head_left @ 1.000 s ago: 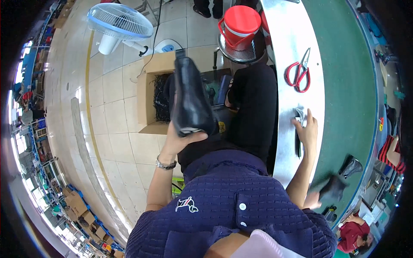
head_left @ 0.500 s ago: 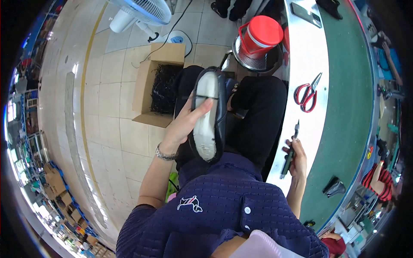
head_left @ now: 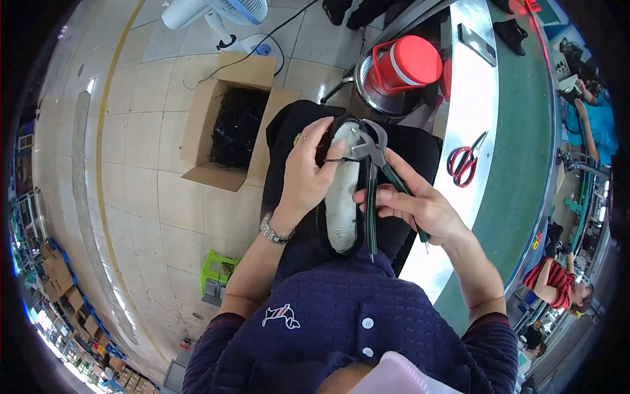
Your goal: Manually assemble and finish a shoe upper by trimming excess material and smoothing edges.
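A black shoe with a pale whitish underside (head_left: 342, 197) lies bottom up over my lap, its long side running toward my body. My left hand (head_left: 304, 174) grips it around the far left part, the thumb pressed on the underside near a thin black strip that crosses it. Pliers (head_left: 373, 154) with dark green handles are in my right hand (head_left: 425, 209). Their handles are spread apart. The metal jaws lie over the far right edge of the shoe; whether they pinch anything I cannot make out.
An open cardboard box (head_left: 197, 141) with black scraps stands on the floor at left, near a fan (head_left: 233, 10). A red lidded bucket (head_left: 418, 60) rests on a metal stool ahead. Red-handled scissors (head_left: 463, 164) and a phone (head_left: 477, 44) lie on the bench at right.
My right hand has come from the bench at right to the shoe with the pliers, and their handles have spread. The shoe has shifted slightly right, with my left hand still holding it.
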Action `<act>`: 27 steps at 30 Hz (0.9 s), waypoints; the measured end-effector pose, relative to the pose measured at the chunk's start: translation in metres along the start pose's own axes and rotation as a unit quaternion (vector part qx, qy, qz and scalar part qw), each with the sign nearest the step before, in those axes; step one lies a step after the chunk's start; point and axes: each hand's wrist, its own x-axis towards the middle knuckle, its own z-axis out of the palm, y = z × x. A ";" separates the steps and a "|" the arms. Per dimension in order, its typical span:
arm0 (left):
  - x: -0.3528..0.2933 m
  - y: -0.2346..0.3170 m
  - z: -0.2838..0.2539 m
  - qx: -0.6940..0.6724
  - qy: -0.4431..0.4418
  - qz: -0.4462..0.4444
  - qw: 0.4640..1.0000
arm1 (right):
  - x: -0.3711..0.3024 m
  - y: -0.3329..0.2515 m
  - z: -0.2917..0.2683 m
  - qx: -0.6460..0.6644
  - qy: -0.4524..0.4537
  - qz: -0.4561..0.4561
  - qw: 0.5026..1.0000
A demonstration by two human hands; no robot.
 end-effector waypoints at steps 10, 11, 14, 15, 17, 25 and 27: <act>0.008 -0.004 0.004 0.069 0.078 0.068 0.992 | 0.013 -0.034 0.018 -0.162 0.056 0.036 0.985; 0.007 -0.005 0.005 0.080 0.085 0.081 0.990 | 0.013 -0.027 0.018 -0.164 0.057 0.037 0.984; 0.004 -0.001 0.005 0.065 0.089 0.069 0.992 | 0.012 -0.007 0.018 -0.281 0.104 -0.022 0.954; 0.004 -0.001 0.004 0.064 0.089 0.069 0.992 | 0.011 -0.004 0.019 -0.282 0.104 -0.022 0.954; 0.004 -0.003 0.001 0.056 0.074 0.069 0.993 | 0.010 0.001 0.021 -0.354 0.129 -0.064 0.924; 0.010 -0.009 -0.018 0.019 -0.020 0.134 0.991 | 0.003 -0.004 0.010 -0.477 0.125 -0.118 0.862; 0.013 -0.011 -0.021 0.092 -0.040 0.201 0.974 | 0.000 -0.020 0.011 -0.545 0.106 -0.079 0.828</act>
